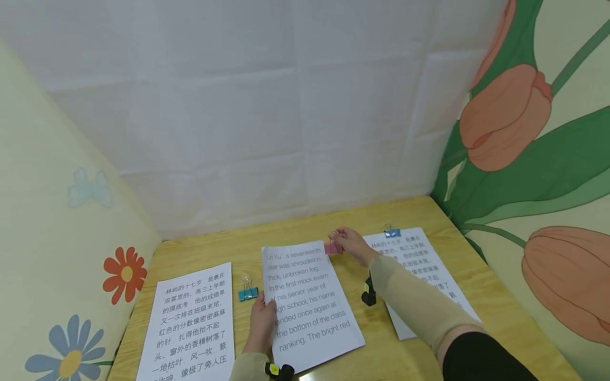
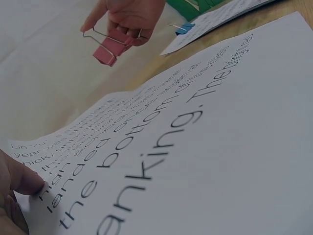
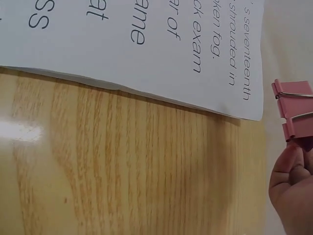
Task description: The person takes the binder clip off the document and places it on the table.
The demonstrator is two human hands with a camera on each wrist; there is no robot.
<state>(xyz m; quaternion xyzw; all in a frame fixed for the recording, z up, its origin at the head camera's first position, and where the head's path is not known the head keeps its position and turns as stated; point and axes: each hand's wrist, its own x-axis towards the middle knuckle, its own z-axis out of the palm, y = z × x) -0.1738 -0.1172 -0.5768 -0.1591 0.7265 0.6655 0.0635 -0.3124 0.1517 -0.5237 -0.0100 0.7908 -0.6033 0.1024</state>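
Observation:
A centre sheet with English print (image 1: 310, 301) lies on the wooden table (image 1: 229, 248). My right hand (image 1: 350, 244) pinches the wire handles of a pink binder clip (image 1: 332, 247) just at that sheet's far right corner. In the left wrist view the pink clip (image 2: 111, 49) hangs from the right hand (image 2: 129, 17) above the sheet (image 2: 205, 147). In the right wrist view the clip (image 3: 295, 110) is beside the paper's corner (image 3: 244, 98), apart from it. My left hand (image 1: 262, 323) rests on the sheet's left edge, thumb (image 2: 19, 181) on the paper.
A Chinese-print sheet (image 1: 190, 323) lies at the left, with a teal binder clip (image 1: 248, 292) on the table beside it. Another Chinese-print sheet (image 1: 419, 275) lies at the right with a blue clip (image 1: 392, 232) on its top edge. Fabric walls enclose the table.

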